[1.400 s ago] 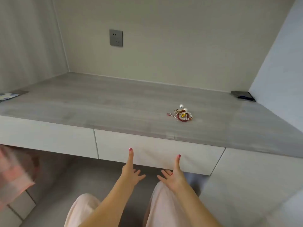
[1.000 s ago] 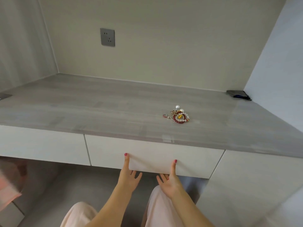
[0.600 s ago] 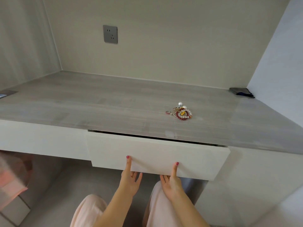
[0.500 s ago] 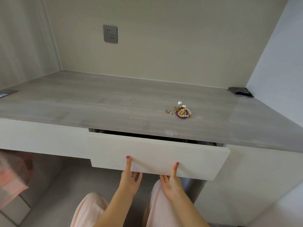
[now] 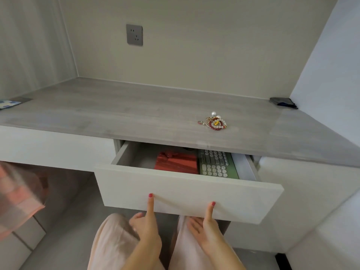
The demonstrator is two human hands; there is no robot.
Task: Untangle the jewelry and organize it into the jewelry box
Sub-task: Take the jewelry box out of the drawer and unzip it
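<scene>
A small tangle of jewelry (image 5: 214, 123), red and white beads with pearls and a gold piece, lies on the grey desk top (image 5: 116, 114), right of centre. Below it the white drawer (image 5: 187, 195) stands pulled partly out. Inside sit a red box (image 5: 176, 162) and a green keyboard with white keys (image 5: 215, 164). My left hand (image 5: 146, 223) and my right hand (image 5: 206, 225) grip the lower edge of the drawer front, thumbs on its face, fingers hooked underneath.
A dark pouch (image 5: 282, 102) rests in the desk's back right corner. A flat printed item (image 5: 9, 103) lies at the far left edge. A grey wall socket (image 5: 134, 35) is above the desk. My knees are under the drawer.
Both hands reached the drawer's lower edge and pulled it toward me. It went from closed to partly out, uncovering the red box and the keyboard. The jewelry stayed put.
</scene>
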